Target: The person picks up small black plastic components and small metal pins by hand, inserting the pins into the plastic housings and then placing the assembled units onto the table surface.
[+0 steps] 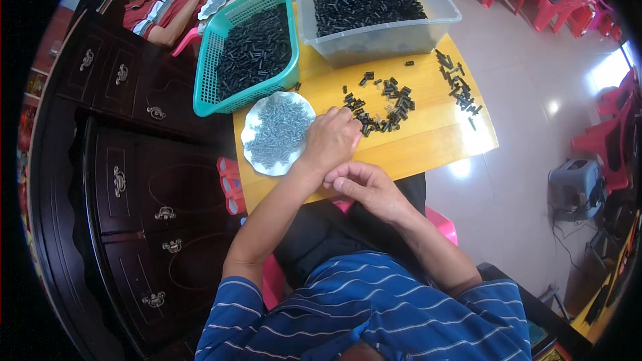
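Note:
My left hand is over the table at the right rim of a white scalloped plate. Its fingers curl down, and what they hold, if anything, is hidden. A pile of small grey, shiny pieces fills the plate. Just beyond my left fingers lie loose short black cylindrical pieces in a rough ring. My right hand is at the table's near edge, close under my left wrist. Its thumb and fingers are drawn together; anything between them is too small to tell.
A green basket and a clear plastic bin, both full of black pieces, stand on the yellow table. More black pieces lie toward the right edge. A dark cabinet stands left; another person sits beyond it.

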Available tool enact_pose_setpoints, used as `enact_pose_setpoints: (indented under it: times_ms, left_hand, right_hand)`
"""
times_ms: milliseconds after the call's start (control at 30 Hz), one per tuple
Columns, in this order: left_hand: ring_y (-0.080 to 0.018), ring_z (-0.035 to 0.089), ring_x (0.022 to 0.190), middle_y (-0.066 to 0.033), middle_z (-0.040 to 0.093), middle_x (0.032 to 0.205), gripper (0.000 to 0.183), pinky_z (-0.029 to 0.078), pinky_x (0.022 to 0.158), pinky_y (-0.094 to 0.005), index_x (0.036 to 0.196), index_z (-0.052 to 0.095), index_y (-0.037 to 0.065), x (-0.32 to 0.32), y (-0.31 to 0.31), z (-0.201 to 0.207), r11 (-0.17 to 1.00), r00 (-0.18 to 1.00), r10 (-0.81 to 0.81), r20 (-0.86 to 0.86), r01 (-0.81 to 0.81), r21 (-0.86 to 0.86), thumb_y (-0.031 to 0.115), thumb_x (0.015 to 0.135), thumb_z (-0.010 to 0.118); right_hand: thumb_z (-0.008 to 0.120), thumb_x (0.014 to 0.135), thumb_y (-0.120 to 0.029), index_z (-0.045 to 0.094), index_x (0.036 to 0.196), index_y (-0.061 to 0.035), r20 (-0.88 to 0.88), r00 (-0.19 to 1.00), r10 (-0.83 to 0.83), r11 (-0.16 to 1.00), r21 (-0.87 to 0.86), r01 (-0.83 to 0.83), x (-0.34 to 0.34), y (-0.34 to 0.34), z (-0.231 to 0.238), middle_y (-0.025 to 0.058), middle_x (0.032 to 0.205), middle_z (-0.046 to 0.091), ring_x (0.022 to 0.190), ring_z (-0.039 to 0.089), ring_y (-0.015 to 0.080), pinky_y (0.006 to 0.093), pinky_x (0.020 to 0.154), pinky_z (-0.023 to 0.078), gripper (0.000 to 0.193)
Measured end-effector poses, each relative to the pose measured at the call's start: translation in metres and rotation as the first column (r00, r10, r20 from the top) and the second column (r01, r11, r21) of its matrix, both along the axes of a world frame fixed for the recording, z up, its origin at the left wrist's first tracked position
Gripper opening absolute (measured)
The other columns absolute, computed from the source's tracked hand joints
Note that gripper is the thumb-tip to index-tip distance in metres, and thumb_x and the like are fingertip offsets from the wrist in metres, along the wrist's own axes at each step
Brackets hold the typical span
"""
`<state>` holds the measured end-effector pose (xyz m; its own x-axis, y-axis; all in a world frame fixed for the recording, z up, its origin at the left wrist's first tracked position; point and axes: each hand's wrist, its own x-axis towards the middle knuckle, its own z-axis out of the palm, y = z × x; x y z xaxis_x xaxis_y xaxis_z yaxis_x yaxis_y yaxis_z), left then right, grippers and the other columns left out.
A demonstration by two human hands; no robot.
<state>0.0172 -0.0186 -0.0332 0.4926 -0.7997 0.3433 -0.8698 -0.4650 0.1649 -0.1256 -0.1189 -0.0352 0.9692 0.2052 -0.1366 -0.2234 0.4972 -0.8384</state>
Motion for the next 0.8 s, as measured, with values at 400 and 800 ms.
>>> enact_pose_setpoints:
  times_ms: [400,800]
  left_hand:
    - [-0.0283,0.074,0.079,-0.0125,0.074,0.087,0.012,0.057,0.071,-0.0368,0.095,0.071,0.004,-0.014,0.021,0.058,0.965,0.904,-0.049,-0.424,-0.066,-0.253,0.007,0.084,0.074]
    - [-0.0264,0.074,0.08,-0.0123,0.074,0.088,0.015,0.057,0.074,-0.0343,0.099,0.073,0.001,-0.02,0.017,0.085,0.972,0.798,-0.156,-0.582,0.021,-0.232,0.006,0.084,0.075]
  right_hand:
    - [0.064,0.103,-0.027,0.061,0.117,-0.0114,-0.22,0.906,-0.361,0.895,0.193,0.403,0.005,-0.014,-0.003,0.0002,0.101,0.068,0.085,0.063,0.0081,0.0249,0.08,0.05,0.021]
    - [0.066,0.102,-0.025,0.06,0.107,-0.0118,-0.186,0.899,-0.397,0.864,0.256,0.435,0.007,-0.015,-0.004,0.0,0.096,0.067,0.082,0.063,0.0085,0.0251,0.078,0.051,0.015]
